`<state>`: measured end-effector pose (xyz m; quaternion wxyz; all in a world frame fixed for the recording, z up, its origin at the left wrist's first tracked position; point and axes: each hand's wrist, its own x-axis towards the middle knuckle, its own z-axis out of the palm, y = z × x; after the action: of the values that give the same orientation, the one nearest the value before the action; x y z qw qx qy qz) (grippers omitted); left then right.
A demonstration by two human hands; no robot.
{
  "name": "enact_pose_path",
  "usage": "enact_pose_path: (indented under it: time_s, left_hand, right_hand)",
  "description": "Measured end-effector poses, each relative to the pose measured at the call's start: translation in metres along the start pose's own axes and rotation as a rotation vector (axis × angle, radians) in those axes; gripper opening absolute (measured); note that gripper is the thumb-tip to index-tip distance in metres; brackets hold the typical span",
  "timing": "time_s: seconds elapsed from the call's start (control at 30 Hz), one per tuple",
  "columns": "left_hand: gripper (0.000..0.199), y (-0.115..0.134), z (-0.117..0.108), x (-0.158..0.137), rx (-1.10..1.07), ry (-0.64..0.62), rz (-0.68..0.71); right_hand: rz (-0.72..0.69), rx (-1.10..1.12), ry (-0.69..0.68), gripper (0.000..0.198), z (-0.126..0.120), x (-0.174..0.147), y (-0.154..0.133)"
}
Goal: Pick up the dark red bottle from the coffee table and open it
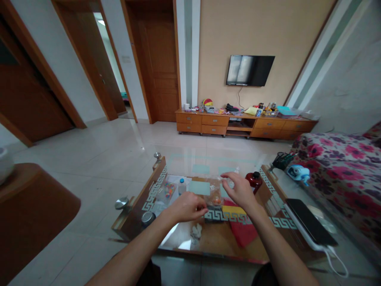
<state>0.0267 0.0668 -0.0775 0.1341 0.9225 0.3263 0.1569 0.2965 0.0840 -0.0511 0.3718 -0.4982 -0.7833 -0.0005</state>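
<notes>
Both my hands reach over a glass-topped coffee table with a wooden frame. My left hand has its fingers pinched together at the lower edge of a clear plastic bag that holds something orange. My right hand is above the bag's top right, fingers curled and touching the plastic. A small white bottle with a blue cap and a clear bag of coloured beads lie to the left of my hands.
A dark red jar stands right of the bag. A black phone on a white power bank lies on the table's right side. A floral sofa is at right, a TV cabinet against the far wall, a brown round table at left.
</notes>
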Motion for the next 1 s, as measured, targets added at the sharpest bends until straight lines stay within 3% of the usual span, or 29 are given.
enact_pose_path:
  time_s: [0.13,0.27,0.5,0.63,0.87,1.0]
  left_hand:
    - [0.02,-0.009,0.004,-0.007,-0.23,-0.002,-0.046]
    - [0.023,-0.027,0.002,-0.011,-0.311,0.022,-0.125]
    - [0.031,-0.051,-0.003,-0.015,-0.314,0.111,-0.241]
    - [0.028,-0.053,0.0,-0.017,-0.33,0.113,-0.25]
    - [0.03,-0.055,0.006,-0.013,-0.359,0.094,-0.239]
    - [0.03,-0.055,0.005,-0.013,-0.328,0.099,-0.229]
  right_hand:
    - [0.122,-0.201,0.195,0.041,-0.009,-0.001,0.034]
    - [0.255,-0.411,0.202,0.056,-0.012,-0.009,0.058]
    - [0.249,-0.447,0.315,0.045,-0.037,-0.013,0.071]
    - [0.344,-0.522,0.374,0.049,-0.043,-0.019,0.09]
    - [0.51,-0.533,0.107,0.057,-0.028,-0.039,0.129]
    - [0.498,-0.528,0.109,0.056,-0.031,-0.04,0.137]
